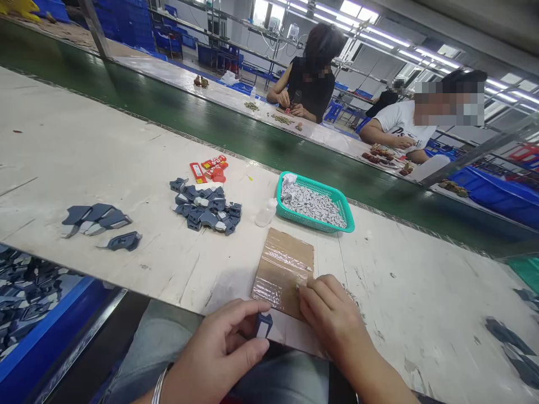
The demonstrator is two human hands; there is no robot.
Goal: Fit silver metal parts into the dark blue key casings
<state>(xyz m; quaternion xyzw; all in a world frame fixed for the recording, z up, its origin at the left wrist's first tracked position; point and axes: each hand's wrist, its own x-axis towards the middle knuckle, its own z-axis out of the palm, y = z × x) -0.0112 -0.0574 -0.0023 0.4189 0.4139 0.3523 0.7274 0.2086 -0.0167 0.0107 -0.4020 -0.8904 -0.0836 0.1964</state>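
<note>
I note the left hand (221,348) pinching the dark blue piece (264,325) just near of the cardboard (283,261), best kept steady, while the right hand (332,306) bunches its fingers at the cardboard's right side, contents unclear.

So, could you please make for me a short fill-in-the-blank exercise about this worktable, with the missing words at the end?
1. A small dark piece is held in the person's own ____ hand.
2. Seen from the wearer's side, the green basket stands to the ____ of the bottle.
3. The color of the flat cardboard is ____.
4. The packets beyond the dark pile are mostly ____ in color.

Missing words: left; right; brown; red.
</note>
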